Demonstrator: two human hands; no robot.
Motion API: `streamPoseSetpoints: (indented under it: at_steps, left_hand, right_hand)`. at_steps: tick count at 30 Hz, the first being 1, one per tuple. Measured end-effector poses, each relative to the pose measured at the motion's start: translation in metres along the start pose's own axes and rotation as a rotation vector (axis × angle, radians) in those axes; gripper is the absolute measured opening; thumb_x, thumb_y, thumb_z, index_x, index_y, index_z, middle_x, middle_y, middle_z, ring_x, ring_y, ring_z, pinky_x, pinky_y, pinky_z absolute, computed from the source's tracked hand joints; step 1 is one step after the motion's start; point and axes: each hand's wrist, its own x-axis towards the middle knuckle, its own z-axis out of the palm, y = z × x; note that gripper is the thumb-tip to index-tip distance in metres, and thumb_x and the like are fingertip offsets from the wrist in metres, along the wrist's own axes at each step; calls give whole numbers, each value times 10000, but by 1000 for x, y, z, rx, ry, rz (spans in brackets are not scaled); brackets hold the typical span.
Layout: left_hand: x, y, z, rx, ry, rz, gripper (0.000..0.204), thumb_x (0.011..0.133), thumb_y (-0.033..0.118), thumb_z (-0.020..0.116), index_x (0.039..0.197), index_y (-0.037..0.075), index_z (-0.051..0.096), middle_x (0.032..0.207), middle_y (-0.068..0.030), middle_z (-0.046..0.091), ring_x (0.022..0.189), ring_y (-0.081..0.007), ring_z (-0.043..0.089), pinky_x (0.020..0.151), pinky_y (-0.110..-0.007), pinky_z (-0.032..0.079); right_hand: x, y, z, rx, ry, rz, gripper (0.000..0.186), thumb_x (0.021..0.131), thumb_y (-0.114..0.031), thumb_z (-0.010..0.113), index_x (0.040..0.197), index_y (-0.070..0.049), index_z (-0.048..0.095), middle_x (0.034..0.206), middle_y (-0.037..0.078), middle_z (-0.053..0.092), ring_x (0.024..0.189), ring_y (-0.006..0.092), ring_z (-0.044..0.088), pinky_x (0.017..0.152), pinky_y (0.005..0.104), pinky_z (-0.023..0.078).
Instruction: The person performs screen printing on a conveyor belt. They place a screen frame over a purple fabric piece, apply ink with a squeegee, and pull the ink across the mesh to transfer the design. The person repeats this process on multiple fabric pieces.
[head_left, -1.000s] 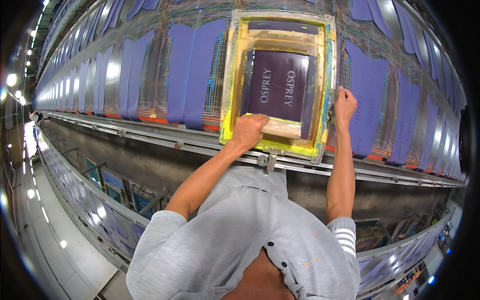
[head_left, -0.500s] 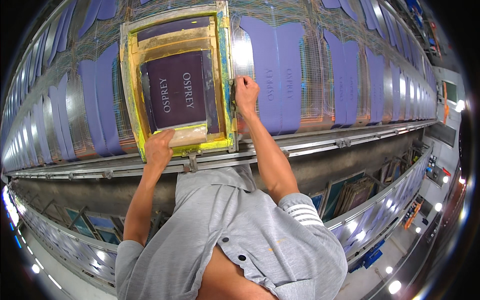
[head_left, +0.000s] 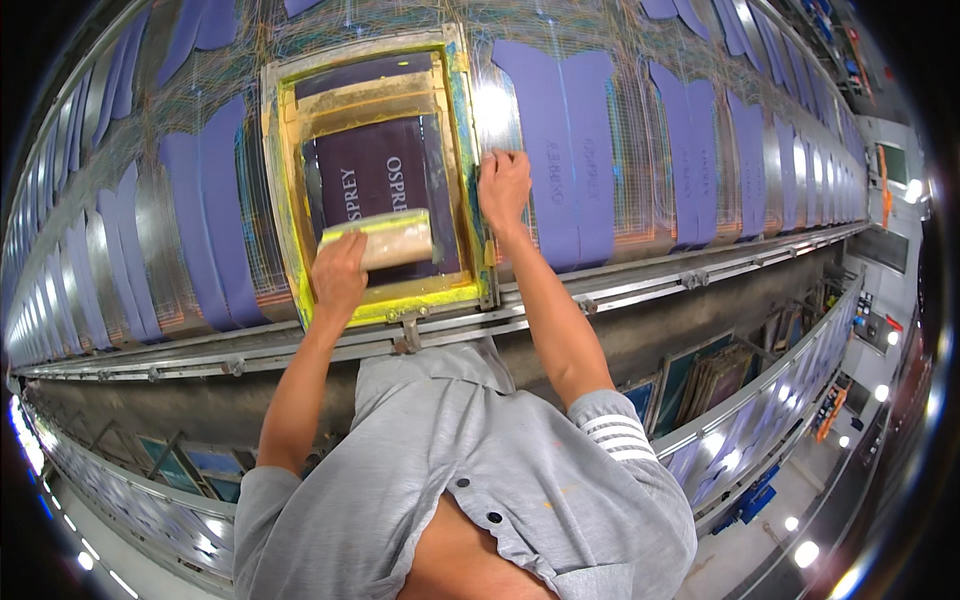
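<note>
My left hand is closed round the left end of a squeegee, pale-bodied with yellow ink along its upper edge. The squeegee lies across the lower part of a dark purple screen mesh, covering some of its pale lettering. Around the mesh runs a screen-printing frame, heavily smeared with yellow. My right hand has its fingers curled at the frame's right rail. What its fingertips grip, if anything, is hidden.
Purple cut fabric pieces lie in rows along the long table to both sides. A metal rail with small stops edges the table's near side. Below, several framed screens lean in a rack beside another table.
My left hand has pushed the squeegee from the frame's near end up over the mesh, away from me. My right hand stays by the right rail. The whole view has shifted slightly.
</note>
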Motion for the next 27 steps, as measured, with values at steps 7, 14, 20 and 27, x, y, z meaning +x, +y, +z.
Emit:
streamPoseSetpoints:
  at_steps: [7,14,20,27]
  left_hand:
    - [164,-45,-24,54,-205,-148,394,722,20,590,1026,190,774,863,-170,714,778,-359,688,732,-451,557]
    - [168,-45,-11,74,-129,-26,369,723,31,624,1020,194,771,899,-132,725,824,-333,698,746,-437,558]
    - [35,-2,1,12,-121,-17,411,669,-4,648,1053,116,734,1049,-92,725,907,-301,701,793,-406,563]
    - [-3,6,-17,-59,-318,-112,404,674,-19,607,1019,122,763,990,-123,732,890,-335,698,807,-420,558]
  right_hand:
    - [69,-114,2,-52,-580,-640,345,776,-392,738,976,-112,766,985,90,718,1023,270,655,915,491,460]
    - [60,-102,39,-285,-610,-663,128,759,-181,657,800,-82,727,855,93,697,968,253,663,898,494,464]
    - [-73,-73,-12,-88,-486,-686,126,730,-132,647,822,-54,685,887,109,627,915,289,623,915,537,450]
    - [-104,-83,-32,-126,-751,-625,130,711,-135,652,790,-53,715,883,110,663,886,295,672,925,566,446]
